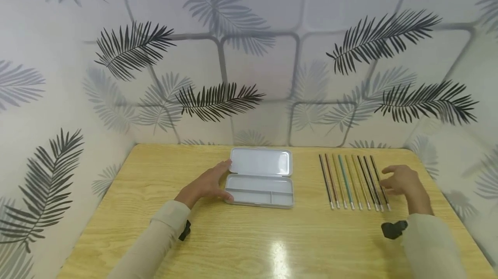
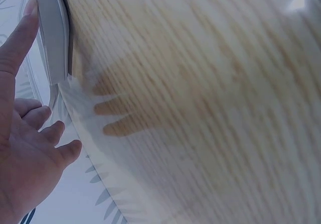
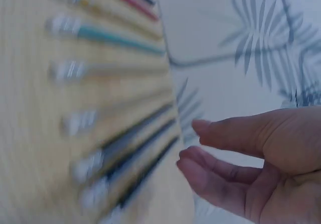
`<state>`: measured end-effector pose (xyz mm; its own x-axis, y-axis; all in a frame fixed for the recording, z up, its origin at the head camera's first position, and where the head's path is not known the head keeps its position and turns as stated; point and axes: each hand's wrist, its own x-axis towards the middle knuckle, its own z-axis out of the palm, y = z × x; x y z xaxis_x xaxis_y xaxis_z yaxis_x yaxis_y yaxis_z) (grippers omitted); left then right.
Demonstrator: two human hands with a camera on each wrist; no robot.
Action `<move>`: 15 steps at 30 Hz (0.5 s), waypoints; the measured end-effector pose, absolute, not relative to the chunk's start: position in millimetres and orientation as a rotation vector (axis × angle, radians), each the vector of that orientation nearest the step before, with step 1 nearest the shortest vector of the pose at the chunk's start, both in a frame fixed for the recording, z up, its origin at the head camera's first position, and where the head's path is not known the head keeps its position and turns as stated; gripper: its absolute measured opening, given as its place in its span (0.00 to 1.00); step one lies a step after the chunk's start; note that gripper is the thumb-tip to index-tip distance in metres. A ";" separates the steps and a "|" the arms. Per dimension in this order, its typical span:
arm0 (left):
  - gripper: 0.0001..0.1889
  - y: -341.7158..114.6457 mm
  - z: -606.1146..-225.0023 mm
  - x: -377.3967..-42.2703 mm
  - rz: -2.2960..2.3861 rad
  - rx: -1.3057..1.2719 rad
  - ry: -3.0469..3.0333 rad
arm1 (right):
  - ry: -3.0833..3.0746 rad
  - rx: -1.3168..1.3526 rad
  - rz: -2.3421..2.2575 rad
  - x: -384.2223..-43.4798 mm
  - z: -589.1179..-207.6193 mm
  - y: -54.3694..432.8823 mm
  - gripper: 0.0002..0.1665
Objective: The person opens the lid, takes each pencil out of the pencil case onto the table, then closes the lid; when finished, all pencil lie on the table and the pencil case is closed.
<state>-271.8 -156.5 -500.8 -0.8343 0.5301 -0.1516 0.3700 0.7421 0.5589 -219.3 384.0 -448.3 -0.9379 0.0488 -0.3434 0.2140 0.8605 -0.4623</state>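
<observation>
An open white pencil case (image 1: 260, 179) lies in the middle of the wooden table (image 1: 241, 244), its lid flat behind the tray. My left hand (image 1: 210, 184) rests at the case's left end, thumb and fingers touching its edge (image 2: 52, 38); the fingers (image 2: 35, 118) are straight. A row of several pencils (image 1: 352, 182) lies to the right, parallel, with silver ends toward me. My right hand (image 1: 402, 182) hovers just right of the row, fingers loosely curved over the dark pencils (image 3: 130, 148) and holding nothing. The right wrist view is blurred.
Leaf-patterned walls (image 1: 249, 54) close the table in at the back and both sides. Bare wood runs along the front of the table, with a bright glare spot (image 1: 280, 257) near the front edge.
</observation>
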 end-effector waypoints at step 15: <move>0.65 -159.1 -503.3 -274.1 0.766 0.716 2.642 | 2.723 -0.174 -1.292 -294.4 -478.2 226.7 0.29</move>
